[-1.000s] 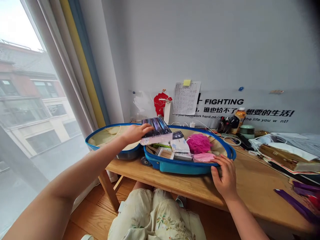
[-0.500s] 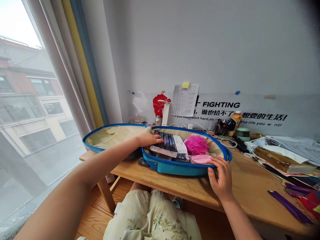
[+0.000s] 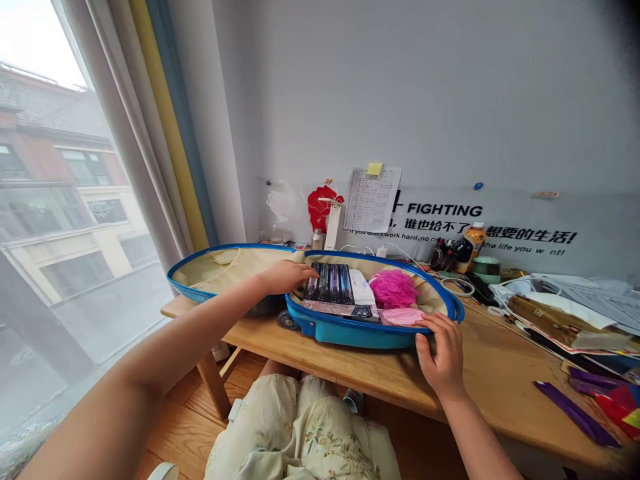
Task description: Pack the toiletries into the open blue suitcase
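Note:
A small blue suitcase (image 3: 365, 338) lies unfolded on the wooden table, with its beige-lined lid (image 3: 200, 270) to the left. My left hand (image 3: 289, 275) is over the left edge of the packed half, fingers stretched out and holding nothing. Its fingertips are at the corner of a flat pack (image 3: 330, 283) of slim dark items with purple and blue parts; whether they touch is unclear. My right hand (image 3: 443, 353) grips the front right rim, fingers over the edge and thumb outside. Inside are also a pink mesh bath puff (image 3: 394, 289) and a pale pink item (image 3: 401, 317).
Papers and a brown pouch (image 3: 555, 313) clutter the table's right side. Purple strips (image 3: 575, 413) lie near the front right. Behind the suitcase stand an orange-labelled bottle (image 3: 471, 247), a green-grey jar (image 3: 486, 269) and cables. A window is at the left.
My left hand has drawn back to the left off the pack, which now lies flatter and shows more of its face. My right hand stays on the rim.

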`<control>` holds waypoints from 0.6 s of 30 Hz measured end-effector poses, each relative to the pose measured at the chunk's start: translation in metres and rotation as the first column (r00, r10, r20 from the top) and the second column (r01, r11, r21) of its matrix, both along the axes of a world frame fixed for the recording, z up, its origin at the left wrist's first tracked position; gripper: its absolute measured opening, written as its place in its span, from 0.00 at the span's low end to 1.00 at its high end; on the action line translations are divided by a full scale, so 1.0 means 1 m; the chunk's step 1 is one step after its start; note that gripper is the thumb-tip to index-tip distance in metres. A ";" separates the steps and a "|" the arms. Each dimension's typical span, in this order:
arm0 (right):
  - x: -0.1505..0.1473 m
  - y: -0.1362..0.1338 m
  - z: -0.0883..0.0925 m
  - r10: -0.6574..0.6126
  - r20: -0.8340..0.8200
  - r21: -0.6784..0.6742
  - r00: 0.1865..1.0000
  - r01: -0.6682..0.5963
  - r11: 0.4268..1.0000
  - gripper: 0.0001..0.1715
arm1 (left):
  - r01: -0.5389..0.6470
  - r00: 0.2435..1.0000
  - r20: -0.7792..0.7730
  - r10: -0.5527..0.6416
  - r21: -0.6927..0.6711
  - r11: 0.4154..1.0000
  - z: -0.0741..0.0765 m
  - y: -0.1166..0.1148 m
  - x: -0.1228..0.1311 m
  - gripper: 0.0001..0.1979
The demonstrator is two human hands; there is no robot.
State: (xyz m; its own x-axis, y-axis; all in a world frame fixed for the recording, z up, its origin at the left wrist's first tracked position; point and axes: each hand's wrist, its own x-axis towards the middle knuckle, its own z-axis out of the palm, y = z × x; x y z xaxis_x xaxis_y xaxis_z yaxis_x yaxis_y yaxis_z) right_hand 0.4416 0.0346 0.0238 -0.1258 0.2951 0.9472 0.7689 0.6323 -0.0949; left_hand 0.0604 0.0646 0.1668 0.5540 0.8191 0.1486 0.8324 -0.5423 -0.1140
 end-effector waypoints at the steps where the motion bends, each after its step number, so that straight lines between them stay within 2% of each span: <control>1: 0.000 0.000 0.000 0.001 0.000 0.003 1.000 -0.001 1.000 0.11 | -0.036 0.999 0.038 0.034 0.054 0.998 -0.002 -0.010 -0.007 0.21; 4: -0.001 0.000 0.001 0.006 0.002 0.017 1.000 -0.006 1.000 0.10 | -0.224 0.967 0.160 0.199 0.158 0.962 -0.022 -0.046 -0.032 0.24; 7: -0.002 0.000 0.001 -0.019 0.007 0.031 1.000 0.018 0.999 0.11 | -0.496 0.849 0.318 0.422 0.204 0.844 -0.056 -0.076 -0.054 0.23; 9: -0.001 0.000 0.001 -0.043 0.023 0.040 0.999 0.042 0.998 0.12 | -0.594 0.784 0.366 0.501 0.207 0.777 -0.077 -0.089 -0.064 0.21; 12: 0.001 0.000 0.003 -0.041 0.103 0.047 0.994 0.036 0.998 0.12 | -0.637 0.751 0.387 0.535 0.207 0.743 -0.096 -0.097 -0.072 0.19; 15: 0.005 0.000 0.008 -0.030 0.178 0.059 0.983 0.020 0.998 0.11 | -0.633 0.744 0.425 0.516 0.198 0.749 -0.101 -0.095 -0.075 0.17; 18: 0.010 -0.002 0.015 -0.072 0.238 0.117 0.969 0.046 0.992 0.10 | -0.620 0.735 0.485 0.474 0.196 0.760 -0.103 -0.090 -0.076 0.16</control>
